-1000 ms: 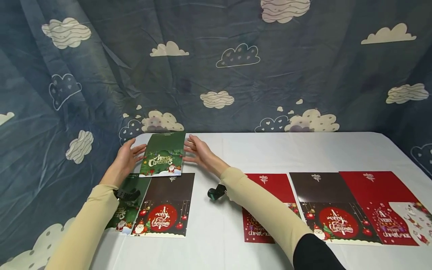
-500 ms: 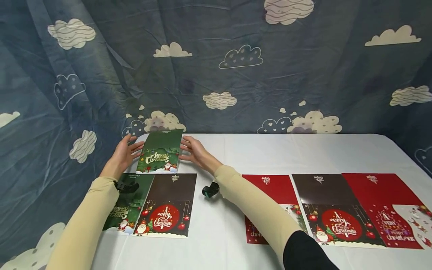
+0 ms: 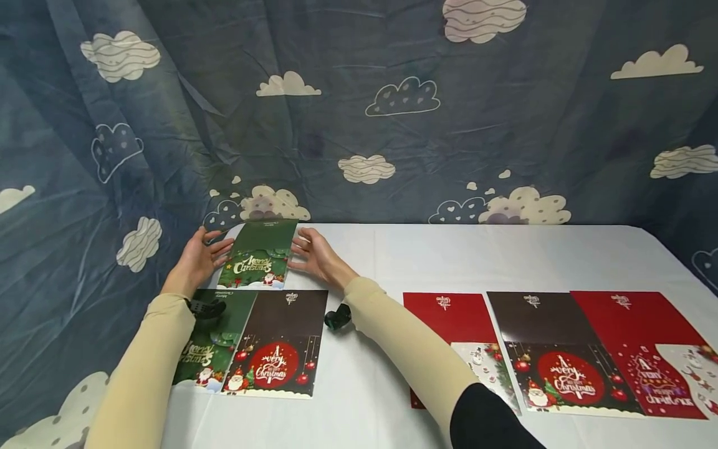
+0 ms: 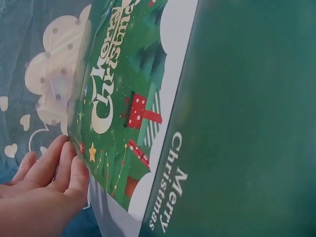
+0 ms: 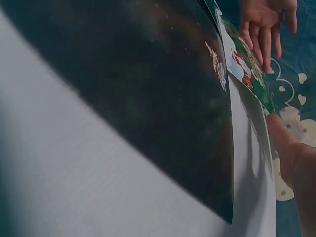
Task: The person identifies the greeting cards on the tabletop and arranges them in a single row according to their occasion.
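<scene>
A green Merry Christmas card (image 3: 259, 268) lies at the table's far left, its far end close to the back edge. My left hand (image 3: 196, 259) is at the card's left side, fingers extended; in the left wrist view its fingertips (image 4: 79, 170) meet the card's edge. On the opposite side my right hand (image 3: 317, 255) faces it with extended fingers, and the right wrist view shows a fingertip right at the card's border. Directly nearer to me lie a second green card (image 3: 238, 312), partly covered by my left wrist, and a dark brown card (image 3: 293, 321).
To the right, a red card (image 3: 447, 315) is partly hidden beneath my right sleeve. Beside it are another dark brown card (image 3: 530, 321) and a second red card (image 3: 611, 315). A cloud-patterned cloth (image 3: 336, 125) hangs behind the white table (image 3: 387, 255).
Both hands have shifted left with the far green card, which has come down flatter behind the second green and brown cards. The other cards stay in place.
</scene>
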Tool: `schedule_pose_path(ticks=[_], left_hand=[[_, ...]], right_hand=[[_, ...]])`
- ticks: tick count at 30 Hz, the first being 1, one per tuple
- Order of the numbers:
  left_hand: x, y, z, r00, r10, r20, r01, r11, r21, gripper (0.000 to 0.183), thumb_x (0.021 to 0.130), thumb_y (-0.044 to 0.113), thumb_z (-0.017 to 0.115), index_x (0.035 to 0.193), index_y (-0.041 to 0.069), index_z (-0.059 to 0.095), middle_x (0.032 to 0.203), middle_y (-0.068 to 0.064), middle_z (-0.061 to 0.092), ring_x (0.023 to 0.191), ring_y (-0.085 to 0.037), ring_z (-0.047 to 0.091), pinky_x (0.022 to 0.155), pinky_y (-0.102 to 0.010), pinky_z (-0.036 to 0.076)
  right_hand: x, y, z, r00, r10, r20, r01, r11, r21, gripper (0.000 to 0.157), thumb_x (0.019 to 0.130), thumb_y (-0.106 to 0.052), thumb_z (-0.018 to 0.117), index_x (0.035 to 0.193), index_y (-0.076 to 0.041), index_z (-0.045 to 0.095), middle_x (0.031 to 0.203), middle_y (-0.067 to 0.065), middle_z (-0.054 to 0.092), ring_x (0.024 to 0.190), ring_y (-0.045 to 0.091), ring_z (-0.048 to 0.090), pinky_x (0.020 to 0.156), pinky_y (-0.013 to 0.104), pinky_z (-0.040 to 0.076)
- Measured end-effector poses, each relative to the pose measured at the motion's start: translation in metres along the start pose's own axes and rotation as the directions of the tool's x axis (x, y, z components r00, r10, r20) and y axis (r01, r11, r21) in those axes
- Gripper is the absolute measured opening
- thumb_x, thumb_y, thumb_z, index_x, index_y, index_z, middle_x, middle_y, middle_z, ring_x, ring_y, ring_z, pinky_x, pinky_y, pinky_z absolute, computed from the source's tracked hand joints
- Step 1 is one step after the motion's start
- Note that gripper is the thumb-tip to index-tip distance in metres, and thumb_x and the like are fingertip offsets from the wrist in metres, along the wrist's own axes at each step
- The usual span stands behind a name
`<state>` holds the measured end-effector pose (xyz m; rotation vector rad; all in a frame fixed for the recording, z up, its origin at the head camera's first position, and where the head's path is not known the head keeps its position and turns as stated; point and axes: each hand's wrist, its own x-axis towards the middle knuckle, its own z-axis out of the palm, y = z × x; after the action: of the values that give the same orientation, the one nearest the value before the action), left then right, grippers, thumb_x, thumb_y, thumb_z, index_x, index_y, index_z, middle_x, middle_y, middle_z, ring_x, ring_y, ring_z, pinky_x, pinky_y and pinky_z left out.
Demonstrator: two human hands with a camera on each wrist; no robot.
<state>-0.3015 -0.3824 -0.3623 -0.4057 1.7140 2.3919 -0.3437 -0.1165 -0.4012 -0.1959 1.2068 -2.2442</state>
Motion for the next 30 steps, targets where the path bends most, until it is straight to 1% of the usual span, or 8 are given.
schedule_pose_path(ticks=[7, 10, 16, 20, 23, 26, 28, 30], left_hand=[[0.005, -0.003, -0.001, 1.000, 0.011, -0.012, -0.010, 0.997, 0.070, 0.070, 0.103, 0.053, 0.012, 0.158, 0.014, -0.007, 0.162, -0.015, 0.003, 0.149, -0.025, 0.010, 0.119, -0.038, 0.015], [0.008, -0.005, -0.001, 1.000, 0.011, -0.012, -0.010, 0.995, 0.097, 0.069, 0.104, 0.051, 0.010, 0.157, 0.011, -0.008, 0.162, -0.018, 0.004, 0.149, -0.027, 0.012, 0.119, -0.040, 0.014], [0.012, -0.007, 0.000, 0.999, 0.029, -0.030, -0.023, 0.985, 0.170, 0.069, 0.104, 0.049, 0.007, 0.157, 0.008, -0.008, 0.161, -0.022, 0.006, 0.147, -0.031, 0.014, 0.119, -0.040, 0.015], [0.014, -0.008, -0.002, 0.999, 0.027, -0.034, -0.021, 0.984, 0.178, 0.069, 0.104, 0.050, 0.006, 0.157, 0.007, -0.007, 0.161, -0.022, 0.007, 0.148, -0.031, 0.014, 0.119, -0.040, 0.014], [0.017, -0.009, -0.005, 0.999, 0.036, -0.038, -0.028, 0.980, 0.196, 0.069, 0.104, 0.049, 0.006, 0.157, 0.006, -0.007, 0.160, -0.023, 0.007, 0.148, -0.033, 0.013, 0.119, -0.040, 0.015], [0.019, -0.011, -0.007, 0.997, 0.056, -0.044, -0.042, 0.964, 0.264, 0.071, 0.103, 0.050, 0.005, 0.157, 0.004, -0.005, 0.160, -0.024, 0.008, 0.148, -0.034, 0.013, 0.119, -0.040, 0.017], [0.020, -0.013, -0.008, 0.996, 0.069, -0.052, -0.049, 0.947, 0.316, 0.073, 0.103, 0.052, 0.004, 0.156, 0.002, -0.003, 0.160, -0.024, 0.010, 0.147, -0.034, 0.015, 0.118, -0.041, 0.019], [0.021, -0.014, -0.008, 0.996, 0.074, -0.057, -0.049, 0.937, 0.347, 0.074, 0.103, 0.052, 0.003, 0.156, 0.002, -0.002, 0.159, -0.024, 0.012, 0.147, -0.034, 0.016, 0.117, -0.041, 0.020]], right_hand=[[0.003, 0.002, -0.002, 1.000, 0.006, -0.023, -0.006, 1.000, 0.005, 0.062, 0.105, -0.027, 0.033, 0.158, -0.008, 0.008, 0.161, 0.019, 0.017, 0.146, 0.032, 0.022, 0.113, 0.050, 0.030], [0.002, 0.005, -0.004, 0.999, 0.016, -0.040, -0.017, 1.000, -0.007, 0.062, 0.106, -0.028, 0.033, 0.158, -0.009, 0.007, 0.160, 0.019, 0.019, 0.146, 0.031, 0.022, 0.114, 0.048, 0.029], [0.003, 0.011, -0.001, 0.999, 0.033, -0.017, -0.033, 0.999, 0.006, 0.064, 0.106, -0.030, 0.034, 0.158, -0.008, 0.004, 0.161, 0.019, 0.013, 0.148, 0.030, 0.016, 0.116, 0.046, 0.026], [0.005, 0.013, 0.002, 0.999, 0.043, -0.017, -0.042, 0.999, 0.034, 0.066, 0.105, -0.032, 0.034, 0.158, -0.007, 0.003, 0.162, 0.019, 0.010, 0.149, 0.029, 0.011, 0.117, 0.046, 0.022], [0.006, 0.016, 0.004, 0.999, 0.040, -0.024, -0.038, 0.996, 0.076, 0.067, 0.105, -0.032, 0.034, 0.158, -0.006, 0.002, 0.162, 0.019, 0.008, 0.149, 0.028, 0.010, 0.118, 0.045, 0.020], [0.006, 0.020, 0.005, 0.999, 0.030, -0.027, -0.027, 0.995, 0.093, 0.066, 0.106, -0.032, 0.033, 0.158, -0.005, 0.002, 0.163, 0.018, 0.008, 0.149, 0.027, 0.011, 0.118, 0.043, 0.020], [0.006, 0.022, 0.006, 0.999, 0.022, -0.027, -0.019, 0.995, 0.094, 0.065, 0.107, -0.032, 0.033, 0.157, -0.005, 0.002, 0.163, 0.017, 0.009, 0.149, 0.027, 0.012, 0.118, 0.042, 0.021], [0.005, 0.023, 0.006, 0.999, 0.018, -0.034, -0.015, 0.996, 0.093, 0.065, 0.107, -0.032, 0.033, 0.157, -0.005, 0.003, 0.163, 0.017, 0.009, 0.149, 0.027, 0.012, 0.118, 0.041, 0.021]])
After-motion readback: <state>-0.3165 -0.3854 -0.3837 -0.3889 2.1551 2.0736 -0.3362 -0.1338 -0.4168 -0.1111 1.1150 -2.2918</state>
